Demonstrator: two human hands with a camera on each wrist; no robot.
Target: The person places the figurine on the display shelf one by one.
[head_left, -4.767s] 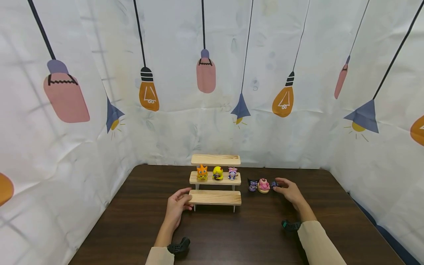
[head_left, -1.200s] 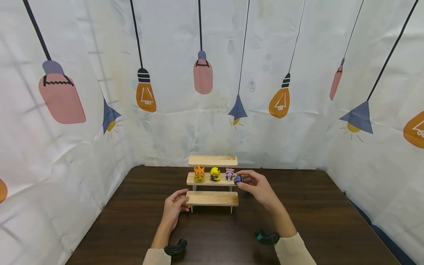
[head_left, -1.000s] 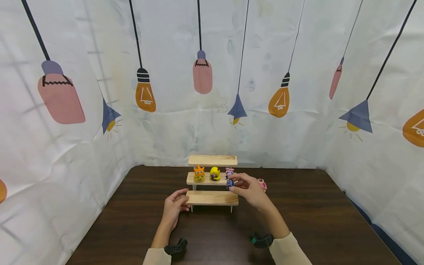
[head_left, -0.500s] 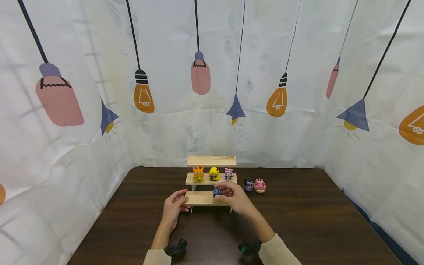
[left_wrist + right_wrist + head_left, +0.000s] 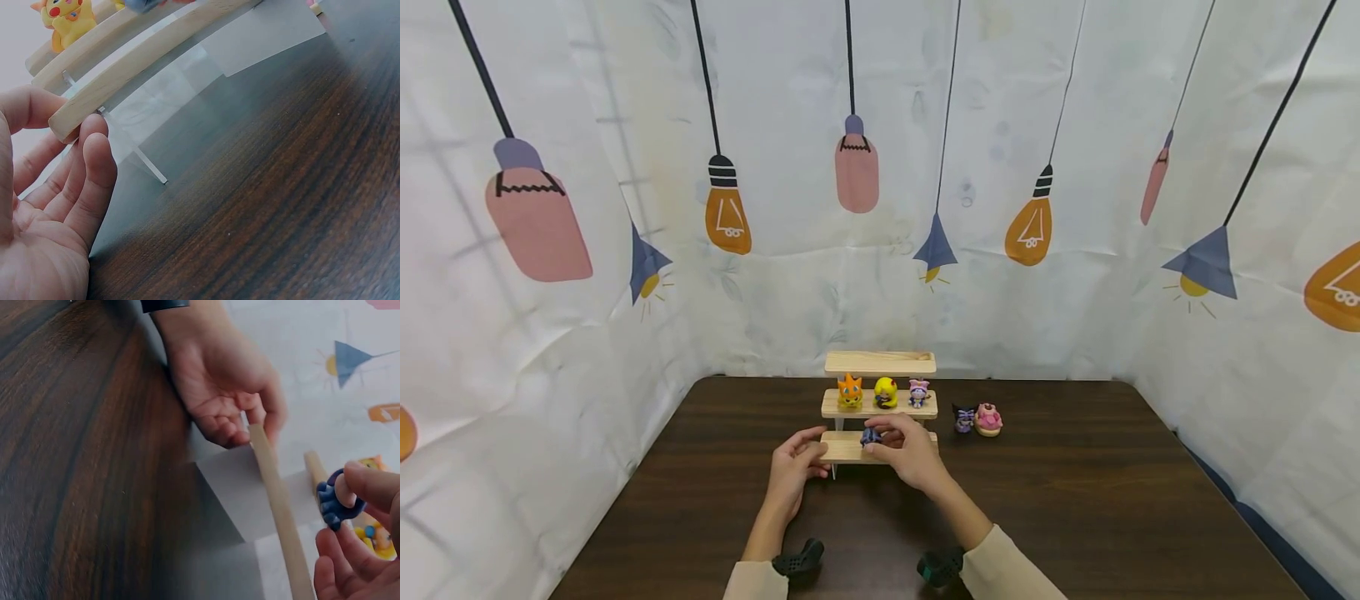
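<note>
My left hand (image 5: 792, 473) pinches the left end of the lowest wooden board (image 5: 841, 452) of a three-tier display shelf, thumb on top and fingers beneath. In the left wrist view the board (image 5: 134, 75) rests on clear supports. My right hand (image 5: 916, 460) pinches a small blue figurine (image 5: 331, 497) between thumb and fingers. It hangs close over the lowest board, left of the middle. On the middle tier stand a yellow figurine with orange ears (image 5: 850, 393), a round yellow figurine (image 5: 886, 394) and a pink-and-purple figurine (image 5: 918, 394).
A dark purple figurine (image 5: 964, 420) and a pink figurine (image 5: 988, 421) stand side by side on the dark wooden table (image 5: 1075, 483), right of the shelf. The top board (image 5: 880, 363) rises behind the middle tier. A printed curtain (image 5: 790, 308) hangs behind the table.
My right hand has carried the blue figurine from the table on the right, past the middle tier, leftward and down to the lowest board. My left hand has kept its hold on the board.
</note>
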